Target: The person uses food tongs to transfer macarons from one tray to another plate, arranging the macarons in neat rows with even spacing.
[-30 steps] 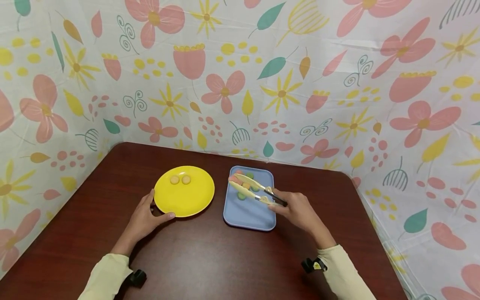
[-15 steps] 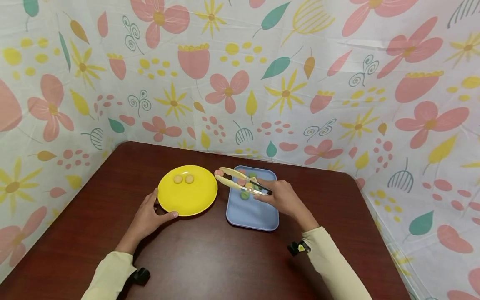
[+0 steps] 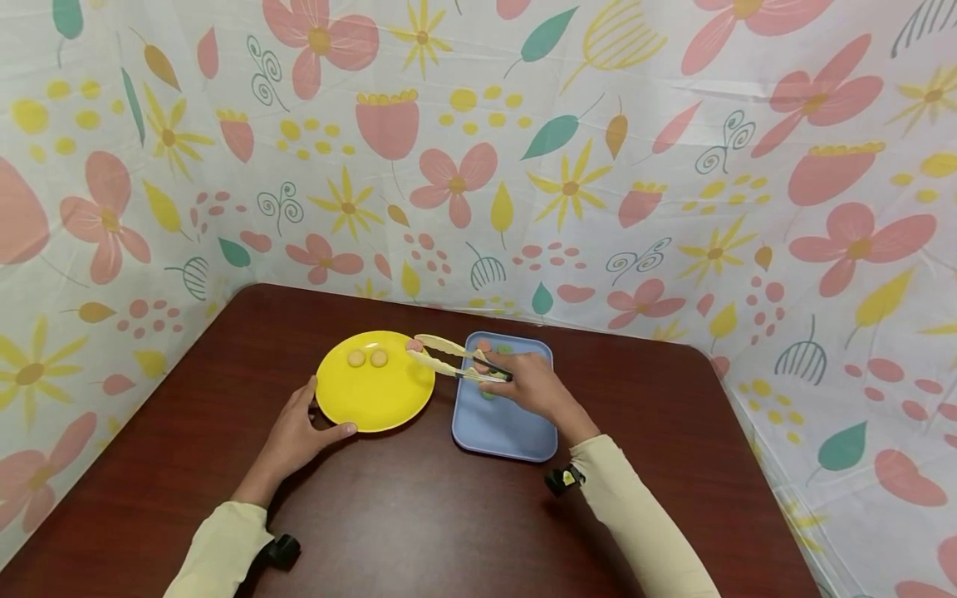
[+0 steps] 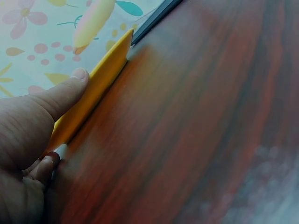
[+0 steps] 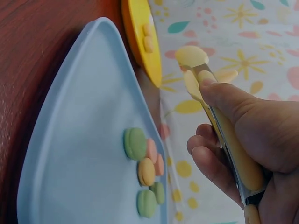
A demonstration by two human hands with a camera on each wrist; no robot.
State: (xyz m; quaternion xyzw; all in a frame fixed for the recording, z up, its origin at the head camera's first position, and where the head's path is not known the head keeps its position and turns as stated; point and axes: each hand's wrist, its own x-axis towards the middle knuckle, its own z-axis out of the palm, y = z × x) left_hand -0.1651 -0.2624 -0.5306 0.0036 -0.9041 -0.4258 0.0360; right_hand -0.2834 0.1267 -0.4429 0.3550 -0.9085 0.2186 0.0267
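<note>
Though slightly aslant, tongs (image 3: 439, 365) leftward toward plate (image 3: 366, 400).

Left forearm (image 3: 223, 544) and right forearm (image 3: 635, 511) extended forward, well apart. Left hand (image 3: 294, 432): thumb spread from fingers, pinching. Right hand (image 3: 531, 382): gripping, thumb extended, fingers curled.

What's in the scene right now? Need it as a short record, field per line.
left grip: holds the rim of the yellow plate
right grip: holds the tongs
in tongs: one pink cookie, by the plate's right edge in the head view; height above it unclear
on plate: two tan cookies, side by side
on blue tray: three green cookies, two pink cookies, one yellow cookie visible
surface: dark wood table
backdrop: flowered cloth
</note>
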